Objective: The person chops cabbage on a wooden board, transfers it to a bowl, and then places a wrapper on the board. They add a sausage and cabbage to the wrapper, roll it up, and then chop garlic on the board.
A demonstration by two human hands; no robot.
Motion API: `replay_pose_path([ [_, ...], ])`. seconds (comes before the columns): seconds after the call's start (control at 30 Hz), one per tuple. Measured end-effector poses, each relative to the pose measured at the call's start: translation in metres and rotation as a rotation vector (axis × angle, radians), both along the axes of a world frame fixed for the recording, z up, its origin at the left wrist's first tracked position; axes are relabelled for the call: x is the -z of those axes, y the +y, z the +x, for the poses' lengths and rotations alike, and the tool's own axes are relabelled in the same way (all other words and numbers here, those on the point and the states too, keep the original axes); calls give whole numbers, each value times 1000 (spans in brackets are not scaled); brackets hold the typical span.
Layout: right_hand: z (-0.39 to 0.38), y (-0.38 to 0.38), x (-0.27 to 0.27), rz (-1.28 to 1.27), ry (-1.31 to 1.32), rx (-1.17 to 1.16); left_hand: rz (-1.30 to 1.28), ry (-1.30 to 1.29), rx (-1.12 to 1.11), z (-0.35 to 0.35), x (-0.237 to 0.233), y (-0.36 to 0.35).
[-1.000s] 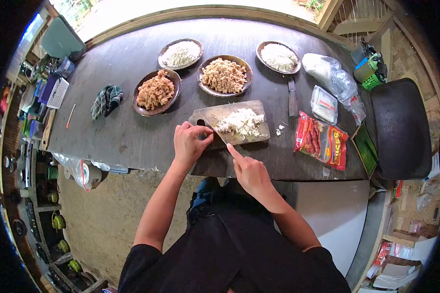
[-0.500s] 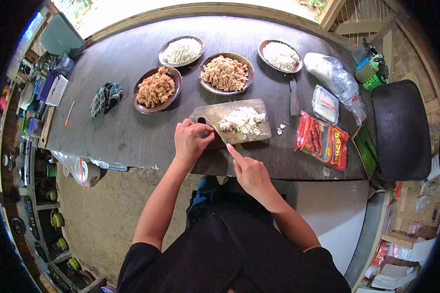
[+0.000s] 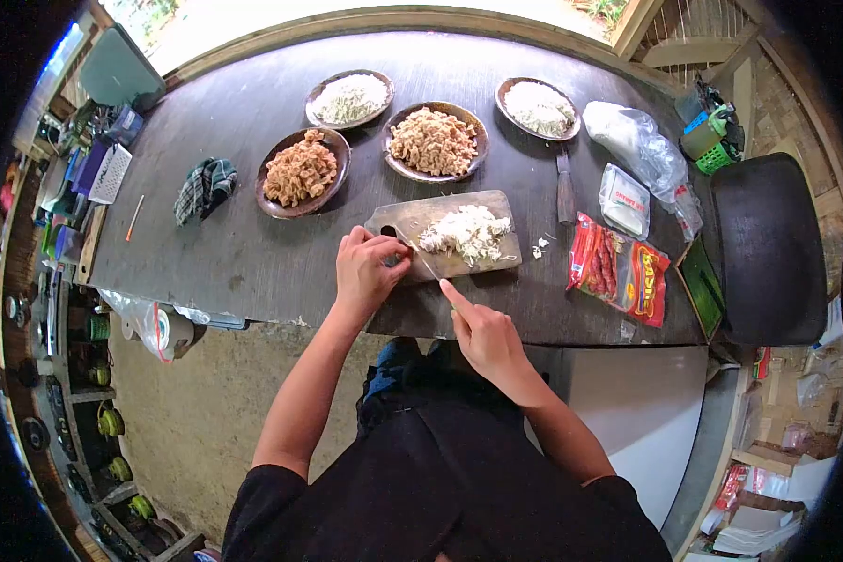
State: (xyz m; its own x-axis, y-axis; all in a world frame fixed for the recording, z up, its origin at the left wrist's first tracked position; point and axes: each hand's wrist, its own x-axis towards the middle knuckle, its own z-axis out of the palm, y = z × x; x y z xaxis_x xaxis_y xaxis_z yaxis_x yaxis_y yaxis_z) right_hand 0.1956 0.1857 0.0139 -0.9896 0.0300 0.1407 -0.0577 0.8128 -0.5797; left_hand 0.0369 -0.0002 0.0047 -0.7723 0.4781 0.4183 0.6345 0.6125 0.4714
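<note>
A wooden cutting board point(image 3: 405, 214) lies near the table's front edge, bearing a heap of finely chopped white food point(image 3: 470, 232) on its right half. My right hand point(image 3: 487, 343) grips a knife point(image 3: 427, 263) from the front, its index finger stretched along the top toward the blade. The blade slants up and left over the board's left part. At the board's left end, my left hand point(image 3: 369, 270) has its fingers bent and pressed together beside the blade. Whatever those fingers hold is hidden.
Behind the board stand plates of brown chunks point(image 3: 300, 171), point(image 3: 433, 142) and plates of white shreds point(image 3: 349, 99), point(image 3: 539, 108). Rightward are a dark-handled tool point(image 3: 565, 192), a red sausage packet point(image 3: 618, 270), a white packet point(image 3: 624, 200) and a plastic bag point(image 3: 632, 145). A checked cloth point(image 3: 205, 190) lies left.
My right hand has shifted slightly down and to the right with the knife. My left hand stays in nearly the same place at the board's left end.
</note>
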Motion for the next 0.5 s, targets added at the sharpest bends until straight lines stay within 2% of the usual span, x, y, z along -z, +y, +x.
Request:
replay_pose_path([
  [0.2,-5,-1,4,-45,53,-42,16,-54,-1,-2,3,0],
  [0.3,-11,-5,3,50,-13,-19,64,-33,-7,-1,3,2],
  [0.5,-20,1,12,2,22,-13,-15,-78,-58,3,-6,2],
])
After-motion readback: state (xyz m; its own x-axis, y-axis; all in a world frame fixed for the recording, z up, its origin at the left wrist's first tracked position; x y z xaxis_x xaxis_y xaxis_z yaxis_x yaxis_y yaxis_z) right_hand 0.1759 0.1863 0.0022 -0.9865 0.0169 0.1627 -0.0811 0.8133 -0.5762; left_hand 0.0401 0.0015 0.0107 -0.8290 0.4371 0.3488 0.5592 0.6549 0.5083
